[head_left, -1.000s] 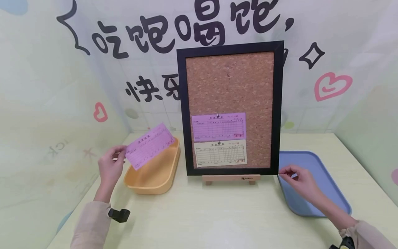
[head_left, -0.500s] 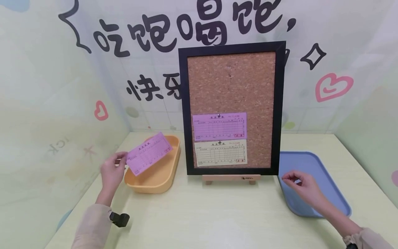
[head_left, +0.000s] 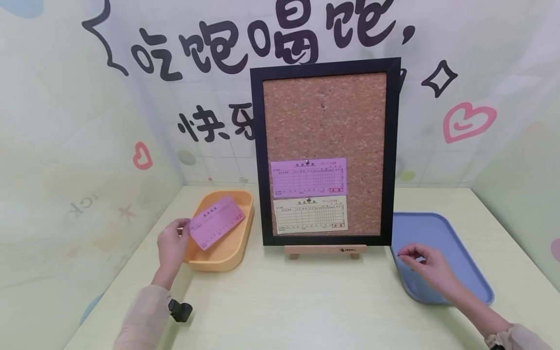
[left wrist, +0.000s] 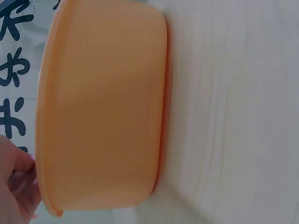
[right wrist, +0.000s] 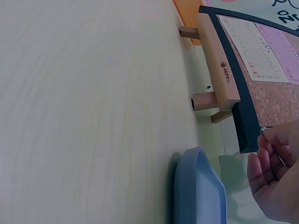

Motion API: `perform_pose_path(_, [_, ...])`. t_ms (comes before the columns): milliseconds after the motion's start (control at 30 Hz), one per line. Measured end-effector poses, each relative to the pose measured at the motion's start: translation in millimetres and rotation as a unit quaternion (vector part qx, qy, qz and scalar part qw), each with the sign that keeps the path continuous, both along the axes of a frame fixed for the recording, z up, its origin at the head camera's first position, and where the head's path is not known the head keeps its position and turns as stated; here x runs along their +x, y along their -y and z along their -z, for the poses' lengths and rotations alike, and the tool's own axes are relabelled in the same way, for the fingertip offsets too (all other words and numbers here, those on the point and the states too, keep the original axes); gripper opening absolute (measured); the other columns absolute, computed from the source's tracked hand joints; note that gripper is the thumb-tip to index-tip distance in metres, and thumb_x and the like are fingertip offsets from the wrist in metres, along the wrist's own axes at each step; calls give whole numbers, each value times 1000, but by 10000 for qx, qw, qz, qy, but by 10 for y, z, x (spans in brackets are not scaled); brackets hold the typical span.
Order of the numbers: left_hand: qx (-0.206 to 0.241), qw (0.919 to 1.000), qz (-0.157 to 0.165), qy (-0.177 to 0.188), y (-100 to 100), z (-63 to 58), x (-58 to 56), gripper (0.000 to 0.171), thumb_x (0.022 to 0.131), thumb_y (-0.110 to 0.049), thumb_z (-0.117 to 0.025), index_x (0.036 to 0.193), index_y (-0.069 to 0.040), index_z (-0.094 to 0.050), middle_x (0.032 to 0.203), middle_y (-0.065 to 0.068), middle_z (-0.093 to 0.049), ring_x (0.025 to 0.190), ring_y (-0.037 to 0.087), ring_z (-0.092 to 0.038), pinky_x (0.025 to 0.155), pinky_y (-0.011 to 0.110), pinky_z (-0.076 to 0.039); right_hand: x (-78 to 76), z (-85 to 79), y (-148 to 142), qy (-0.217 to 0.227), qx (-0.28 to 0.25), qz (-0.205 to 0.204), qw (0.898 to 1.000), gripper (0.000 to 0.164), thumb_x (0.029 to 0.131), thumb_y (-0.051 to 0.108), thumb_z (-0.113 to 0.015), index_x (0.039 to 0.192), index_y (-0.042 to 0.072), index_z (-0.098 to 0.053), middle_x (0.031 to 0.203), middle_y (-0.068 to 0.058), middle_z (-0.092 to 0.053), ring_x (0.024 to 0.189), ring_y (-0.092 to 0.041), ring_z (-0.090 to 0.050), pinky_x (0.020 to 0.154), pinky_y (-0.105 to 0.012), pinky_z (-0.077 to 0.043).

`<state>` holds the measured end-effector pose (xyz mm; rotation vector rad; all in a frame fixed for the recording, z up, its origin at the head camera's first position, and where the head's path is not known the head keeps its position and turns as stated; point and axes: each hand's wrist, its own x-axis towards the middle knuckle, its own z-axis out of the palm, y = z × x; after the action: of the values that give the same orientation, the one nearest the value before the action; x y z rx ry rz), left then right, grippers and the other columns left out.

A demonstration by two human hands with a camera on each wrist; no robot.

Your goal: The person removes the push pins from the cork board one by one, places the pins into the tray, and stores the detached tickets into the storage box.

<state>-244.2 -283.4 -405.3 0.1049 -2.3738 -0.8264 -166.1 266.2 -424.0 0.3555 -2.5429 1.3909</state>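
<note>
My left hand (head_left: 172, 247) pinches the left corner of a pink receipt slip (head_left: 217, 222), which lies tilted over the orange bin (head_left: 234, 249). The left wrist view shows mostly the bin's outer wall (left wrist: 103, 107), with the left hand (left wrist: 17, 179) at its rim. My right hand (head_left: 430, 268) hovers over the blue tray's left side, thumb and finger pinching a small silvery pushpin (right wrist: 263, 131). Between the hands a black-framed corkboard (head_left: 325, 116) stands on a wooden easel (head_left: 325, 250). A pink slip (head_left: 308, 178) and a cream slip (head_left: 310, 215) are pinned low on its left.
The blue tray (head_left: 442, 231) sits right of the board, partly under the right forearm. A printed wall sheet (head_left: 210, 92) with black lettering closes off the back, and pale panels stand at both sides. Pale table surface (head_left: 315, 301) runs in front of the easel.
My left hand has moved right and the pink slip has sunk lower over the orange bin. My right hand has drawn slightly down and away from the board's lower right corner.
</note>
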Motion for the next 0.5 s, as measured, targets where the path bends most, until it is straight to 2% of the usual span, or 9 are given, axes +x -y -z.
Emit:
perform_pose_path(167, [80, 9996, 68, 243, -61, 18, 17, 18, 83, 5, -53, 97, 9, -63, 89, 24, -64, 67, 28, -60, 46, 16, -41, -13, 8, -33, 156, 9, -2, 9999, 10, 87, 5, -58, 91, -4, -62, 77, -5, -62, 65, -8, -53, 56, -20, -47])
perform_pose_path(267, [165, 9984, 221, 484, -89, 24, 32, 19, 84, 4, -52, 99, 10, -63, 90, 25, -64, 68, 28, -61, 47, 17, -45, -31, 13, -53, 234, 30, 25, 9997, 12, 87, 6, -58, 92, -4, -62, 78, -5, -62, 65, -8, -54, 56, -21, -47])
perform_pose_path(500, [159, 9895, 902, 1117, -112, 41, 44, 22, 86, -1, -54, 104, 10, -60, 94, 25, -64, 73, 29, -64, 56, 24, -53, -99, 20, -107, 230, 35, 42, 9997, 11, 87, 4, -58, 91, -5, -62, 78, 0, -63, 68, -5, -54, 55, -22, -49])
